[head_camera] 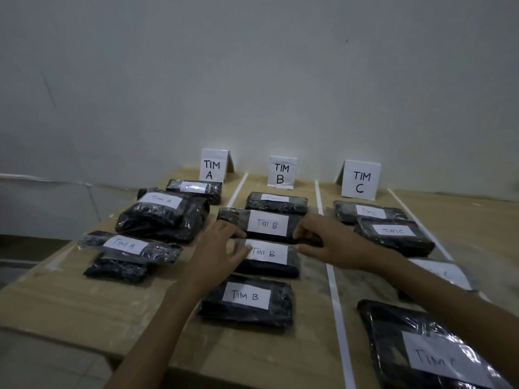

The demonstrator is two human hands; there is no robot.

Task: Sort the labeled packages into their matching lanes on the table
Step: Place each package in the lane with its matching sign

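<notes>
Both hands work the mid lane. L hand and R hand are apart, one at each end of the 2nd Tim B pkg. L fingers curl on its left end, R fingers pinch its right end, and both thumbs reach inward by the 3rd Tim B pkg, which the 2nd partly overlaps. Back Tim B pkg lies just behind. Front Tim B pkg sits nearer the table edge, apart from the others. All four lie between white tape lines, in front of the TIM B card. Left lane, below the TIM A card: three Tim A pkgs. Right lane, by the TIM C card: four pkgs, two labels readable as Tim C, one pkg partly hidden by the R forearm.
</notes>
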